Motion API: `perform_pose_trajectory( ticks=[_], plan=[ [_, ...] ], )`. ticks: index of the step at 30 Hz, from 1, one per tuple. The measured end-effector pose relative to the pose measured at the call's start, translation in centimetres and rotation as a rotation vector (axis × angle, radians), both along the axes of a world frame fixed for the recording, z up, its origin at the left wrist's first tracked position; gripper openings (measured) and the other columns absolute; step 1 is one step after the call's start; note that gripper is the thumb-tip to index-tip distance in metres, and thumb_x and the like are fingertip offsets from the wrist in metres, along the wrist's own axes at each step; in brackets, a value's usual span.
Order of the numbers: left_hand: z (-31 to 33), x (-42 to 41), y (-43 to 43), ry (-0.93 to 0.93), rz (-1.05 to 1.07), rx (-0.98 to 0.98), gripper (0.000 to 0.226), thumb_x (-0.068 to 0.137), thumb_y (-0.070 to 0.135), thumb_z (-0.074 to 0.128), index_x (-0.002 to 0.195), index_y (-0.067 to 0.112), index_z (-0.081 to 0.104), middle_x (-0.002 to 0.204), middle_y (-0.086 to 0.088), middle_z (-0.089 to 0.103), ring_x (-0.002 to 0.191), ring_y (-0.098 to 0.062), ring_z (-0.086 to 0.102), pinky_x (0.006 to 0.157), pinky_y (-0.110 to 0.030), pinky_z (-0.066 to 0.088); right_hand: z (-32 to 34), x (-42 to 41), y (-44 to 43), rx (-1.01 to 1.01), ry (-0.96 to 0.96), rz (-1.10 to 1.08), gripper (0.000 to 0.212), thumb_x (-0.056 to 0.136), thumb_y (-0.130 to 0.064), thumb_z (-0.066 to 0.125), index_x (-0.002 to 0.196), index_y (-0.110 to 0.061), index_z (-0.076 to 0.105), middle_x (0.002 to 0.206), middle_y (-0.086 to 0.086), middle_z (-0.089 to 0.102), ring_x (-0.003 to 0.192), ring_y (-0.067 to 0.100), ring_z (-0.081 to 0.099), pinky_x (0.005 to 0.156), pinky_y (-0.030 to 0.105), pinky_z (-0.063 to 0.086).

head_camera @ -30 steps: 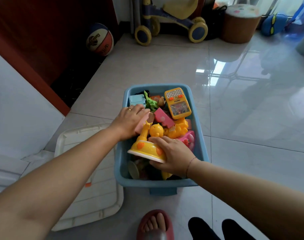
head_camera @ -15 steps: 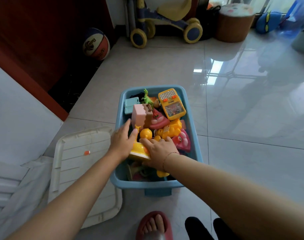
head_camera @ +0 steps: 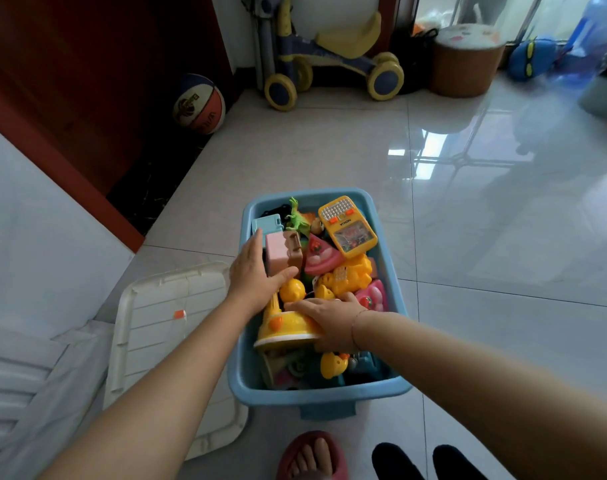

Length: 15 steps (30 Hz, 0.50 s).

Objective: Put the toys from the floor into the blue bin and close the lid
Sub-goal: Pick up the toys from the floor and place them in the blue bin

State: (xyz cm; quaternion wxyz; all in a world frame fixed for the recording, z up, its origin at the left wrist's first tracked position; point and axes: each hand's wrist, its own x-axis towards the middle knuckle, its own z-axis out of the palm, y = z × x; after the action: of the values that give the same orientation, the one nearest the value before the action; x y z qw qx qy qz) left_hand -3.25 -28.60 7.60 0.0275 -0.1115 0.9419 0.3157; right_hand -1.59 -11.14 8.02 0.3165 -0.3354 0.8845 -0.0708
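Note:
The blue bin (head_camera: 392, 271) stands on the tiled floor, piled high with toys: a yellow toy phone (head_camera: 347, 225), a pink cake slice (head_camera: 321, 258), a pink block (head_camera: 276, 252), a green dinosaur (head_camera: 296, 218). A yellow dome toy with a round duck figure (head_camera: 284, 325) lies tilted at the near left of the bin. My right hand (head_camera: 333, 322) rests on its dome, gripping it. My left hand (head_camera: 253, 275) lies flat with fingers spread, over the bin's left rim beside the pink block and touching the toy's post. The white lid (head_camera: 163, 327) lies on the floor left of the bin.
A basketball (head_camera: 198, 103) sits by the red door at far left. A ride-on scooter (head_camera: 329, 64) and a brown stool (head_camera: 466, 60) stand at the back wall. My foot in a red slipper (head_camera: 312, 457) is just in front of the bin.
My left hand slid from the pink block back toward the bin's left rim. The yellow dome toy stayed under my right hand and sank slightly into the bin.

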Motion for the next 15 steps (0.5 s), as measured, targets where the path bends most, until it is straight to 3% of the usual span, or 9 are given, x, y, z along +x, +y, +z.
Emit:
perform_pose_trajectory(
  ticks=[3,6,9,12,15],
  plan=[
    [0.9,-2.7,1.1,0.004,-0.156,-0.006,0.084,0.081,0.039,0.068,0.149,0.028,0.02,0.144,-0.006,0.039,0.129,-0.027,0.041,0.103,-0.044,0.042,-0.3,0.4,-0.1,0.001,0.043,0.024,0.081,0.086,-0.03,0.06,0.144,-0.044,0.005,0.155,-0.005,0.023,0.137,0.033,0.031,0.109,0.057,0.016],
    [2.3,-4.7,2.6,0.031,-0.377,-0.397,0.073,0.082,0.047,0.062,0.145,0.033,0.028,0.135,-0.007,0.042,0.126,-0.029,0.04,0.104,-0.043,0.032,-0.1,0.2,-0.2,0.034,-0.012,0.043,0.084,0.085,-0.027,0.062,0.144,-0.042,0.004,0.154,-0.002,0.023,0.137,0.034,0.03,0.109,0.058,0.016],
    [3.5,-6.2,3.7,-0.155,-0.501,-0.728,0.072,0.084,0.051,0.054,0.146,0.035,0.023,0.141,-0.013,0.036,0.131,-0.034,0.033,0.108,-0.047,0.026,0.8,-0.8,-0.4,0.093,-0.133,0.04,0.086,0.084,-0.033,0.064,0.145,-0.041,0.004,0.152,0.002,0.027,0.134,0.035,0.033,0.106,0.056,0.025],
    [3.7,-6.9,4.7,-0.285,-0.551,-0.807,0.071,0.084,0.044,0.059,0.145,0.031,0.025,0.146,-0.014,0.031,0.134,-0.037,0.029,0.109,-0.048,0.026,0.4,0.2,-1.4,0.074,-0.094,0.028,0.085,0.084,-0.036,0.063,0.145,-0.039,0.004,0.149,0.005,0.028,0.131,0.037,0.037,0.107,0.059,0.023],
    [2.4,-6.1,5.3,-0.191,-0.49,-0.703,0.069,0.082,0.042,0.065,0.141,0.028,0.031,0.144,-0.013,0.03,0.133,-0.036,0.029,0.107,-0.048,0.029,-1.4,2.3,-0.6,-0.034,0.119,0.006,0.083,0.084,-0.049,0.057,0.145,-0.038,0.003,0.15,0.008,0.025,0.132,0.037,0.037,0.111,0.055,0.017]
  ],
)
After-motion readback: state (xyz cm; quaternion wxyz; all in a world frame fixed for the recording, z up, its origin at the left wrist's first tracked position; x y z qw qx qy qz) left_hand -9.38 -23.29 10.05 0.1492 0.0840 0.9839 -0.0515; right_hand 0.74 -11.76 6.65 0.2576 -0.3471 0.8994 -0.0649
